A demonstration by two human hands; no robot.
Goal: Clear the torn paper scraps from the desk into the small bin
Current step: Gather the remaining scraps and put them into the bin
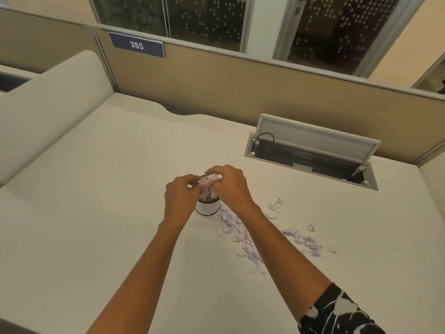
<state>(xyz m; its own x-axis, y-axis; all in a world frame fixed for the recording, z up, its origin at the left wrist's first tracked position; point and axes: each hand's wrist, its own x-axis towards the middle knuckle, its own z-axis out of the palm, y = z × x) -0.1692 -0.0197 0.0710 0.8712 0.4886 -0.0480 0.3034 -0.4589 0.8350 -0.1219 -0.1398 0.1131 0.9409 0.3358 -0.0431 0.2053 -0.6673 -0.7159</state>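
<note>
A small white bin (208, 208) with a dark rim stands in the middle of the desk (96, 213). My left hand (181, 198) and my right hand (229, 184) meet directly over its mouth, both pinching a bunch of torn paper scraps (209, 181). Some of these scraps hang down into the bin. More torn white scraps (250, 239) lie scattered on the desk to the right of the bin, partly hidden under my right forearm. A further loose group of scraps (305, 239) lies farther right.
An open cable hatch (313, 153) with a raised grey lid is set into the desk at the back right. A tan partition (240, 88) with a "385" label (137, 45) runs along the back. A cream side divider (48, 104) stands at the left.
</note>
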